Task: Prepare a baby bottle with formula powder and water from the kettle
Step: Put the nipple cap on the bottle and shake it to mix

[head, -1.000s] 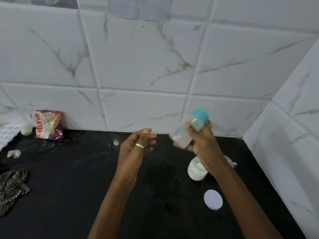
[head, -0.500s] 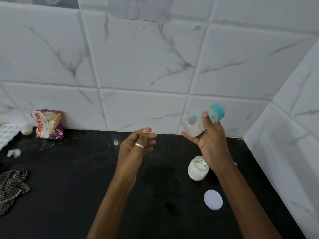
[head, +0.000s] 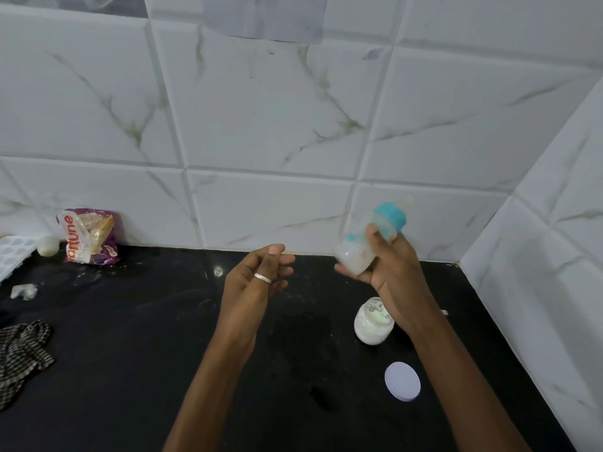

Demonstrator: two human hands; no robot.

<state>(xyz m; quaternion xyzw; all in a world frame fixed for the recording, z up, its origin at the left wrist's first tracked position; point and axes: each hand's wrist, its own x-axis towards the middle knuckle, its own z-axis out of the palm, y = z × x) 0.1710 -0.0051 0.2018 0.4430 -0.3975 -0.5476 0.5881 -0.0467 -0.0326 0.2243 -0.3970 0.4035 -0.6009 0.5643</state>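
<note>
My right hand [head: 393, 272] grips a clear baby bottle [head: 360, 247] with a teal collar [head: 391, 218], tilted with the cap toward the upper right and blurred by motion; a milky liquid sits at its base. My left hand [head: 257, 277], wearing a silver ring, hovers empty with loosely curled fingers a short way left of the bottle. Below the right wrist an open white jar of formula powder [head: 370, 324] stands on the black counter [head: 130, 337], its round white lid [head: 402, 381] lying flat nearer to me. No kettle is in view.
A purple snack packet [head: 89, 236] leans on the tiled wall at back left, beside a small white ball [head: 48, 246] and a white tray [head: 13, 254]. A checked cloth [head: 19, 353] lies at the left edge. The tiled side wall [head: 538, 288] bounds the counter on the right.
The right hand has shaken the bottle: it rose and swung right, then dropped back a little with the base lower. The left hand has stayed in place.
</note>
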